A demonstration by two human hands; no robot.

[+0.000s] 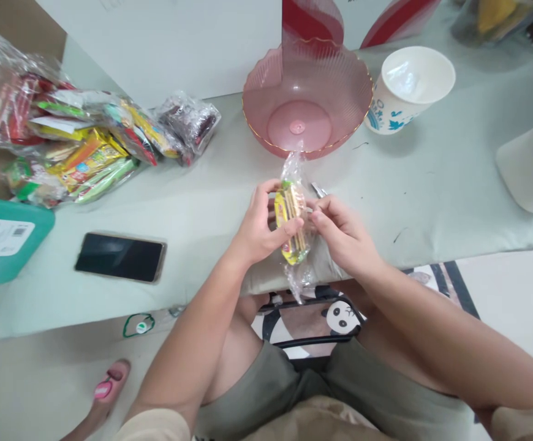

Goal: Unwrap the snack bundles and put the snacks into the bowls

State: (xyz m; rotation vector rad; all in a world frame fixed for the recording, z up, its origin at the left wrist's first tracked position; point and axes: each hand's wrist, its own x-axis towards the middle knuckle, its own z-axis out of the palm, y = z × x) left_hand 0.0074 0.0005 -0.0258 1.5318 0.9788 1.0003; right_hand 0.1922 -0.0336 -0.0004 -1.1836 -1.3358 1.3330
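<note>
Gripping the wrapped snack, left fingers curl; right fingers pinch its wrapper.

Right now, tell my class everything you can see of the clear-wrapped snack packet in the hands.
The clear plastic snack packet is elongated and shiny, with crinkled ends pointing towards the pink scalloped bowl and the lap. Yellow and green printing flanks pale, layered pieces resembling wafers. The left hand grips it near the table's edge, thumb across its front; the right hand's fingers meet at its right side, their hold unclear. I cannot tell whether it is torn.
</note>
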